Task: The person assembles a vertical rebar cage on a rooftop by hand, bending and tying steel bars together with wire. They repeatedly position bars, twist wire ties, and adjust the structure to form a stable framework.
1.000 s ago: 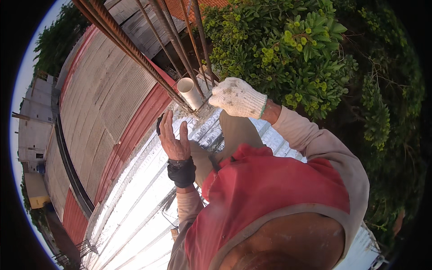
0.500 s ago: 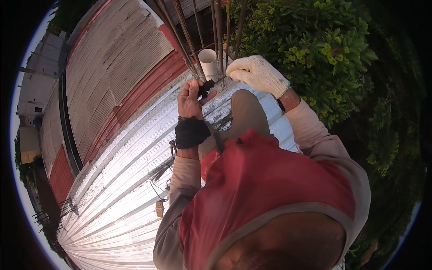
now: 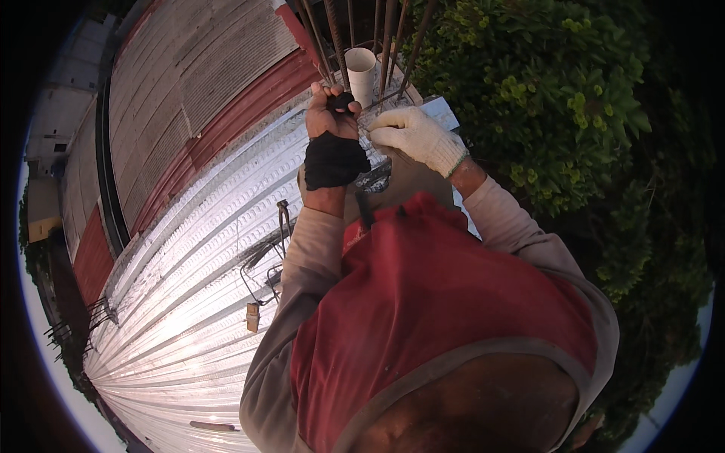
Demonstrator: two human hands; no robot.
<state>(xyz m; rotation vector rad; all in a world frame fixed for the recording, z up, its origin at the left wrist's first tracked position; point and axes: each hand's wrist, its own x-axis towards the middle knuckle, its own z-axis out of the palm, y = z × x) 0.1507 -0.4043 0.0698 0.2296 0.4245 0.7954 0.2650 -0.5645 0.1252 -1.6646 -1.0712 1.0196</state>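
My left hand (image 3: 331, 115), with a black wrap (image 3: 336, 161) around the wrist, is raised just in front of a white plastic pipe (image 3: 361, 78). Its fingers curl in beside a black band or piece (image 3: 340, 102); whether that is worn or held is unclear. My right hand (image 3: 419, 137) wears a white knit glove and sits to the right, thumb and fingers pinched together near the left palm. Anything between those fingertips is too small to make out. Several rusty steel rebars (image 3: 388, 45) rise around the pipe, beyond both hands.
Shiny ribbed metal decking (image 3: 189, 302) spreads to the left, with bent dark rods (image 3: 260, 264), a small tan block (image 3: 253, 317) and a short stick (image 3: 213, 426) on it. A red and grey corrugated roof (image 3: 211, 75) lies beyond. Leafy branches (image 3: 544, 98) crowd the right.
My right hand has come down and closer to my body, away from the rebars. My left hand has turned, and its fingers are more curled. The view has shifted slightly.
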